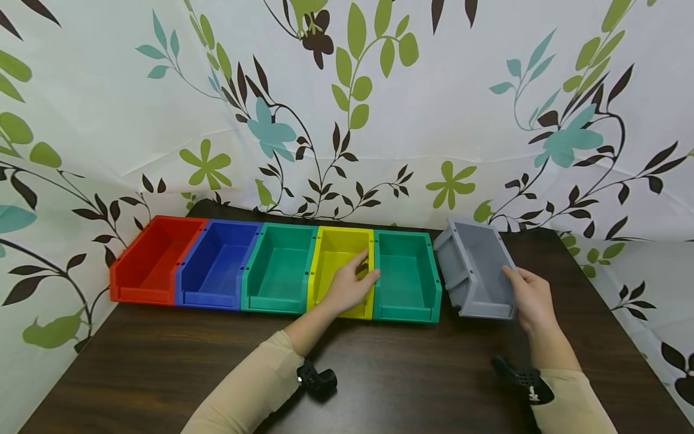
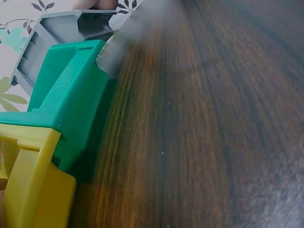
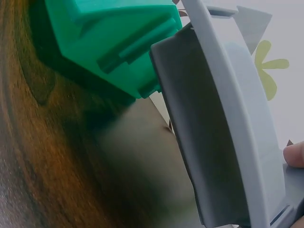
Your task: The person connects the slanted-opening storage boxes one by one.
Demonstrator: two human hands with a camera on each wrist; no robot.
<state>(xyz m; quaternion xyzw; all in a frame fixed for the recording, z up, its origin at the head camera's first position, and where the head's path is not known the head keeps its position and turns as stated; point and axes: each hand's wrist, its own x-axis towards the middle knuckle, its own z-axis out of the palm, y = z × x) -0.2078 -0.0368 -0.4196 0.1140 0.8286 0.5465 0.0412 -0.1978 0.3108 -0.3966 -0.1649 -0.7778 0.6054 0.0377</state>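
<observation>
My right hand (image 1: 532,296) grips the right side wall of a grey storage bin (image 1: 485,271), thumb over its rim. The bin is tilted, its left side raised and its ribbed outer wall showing; in the right wrist view the grey bin (image 3: 232,109) stands at a slant beside a green one. My left hand (image 1: 349,286) reaches over the yellow bin (image 1: 325,265), fingers extended inside it. Its thumb lies at the wall shared with the right-hand green bin (image 1: 406,271). The left fingers are mostly out of the left wrist view, where the yellow bin (image 2: 42,190) shows at lower left.
Left of the yellow bin, a green bin (image 1: 284,265), a blue bin (image 1: 219,265) and a red bin (image 1: 157,259) stand side by side. All are on a dark wood table (image 1: 406,374). A leaf-patterned cloth (image 1: 379,120) hangs behind.
</observation>
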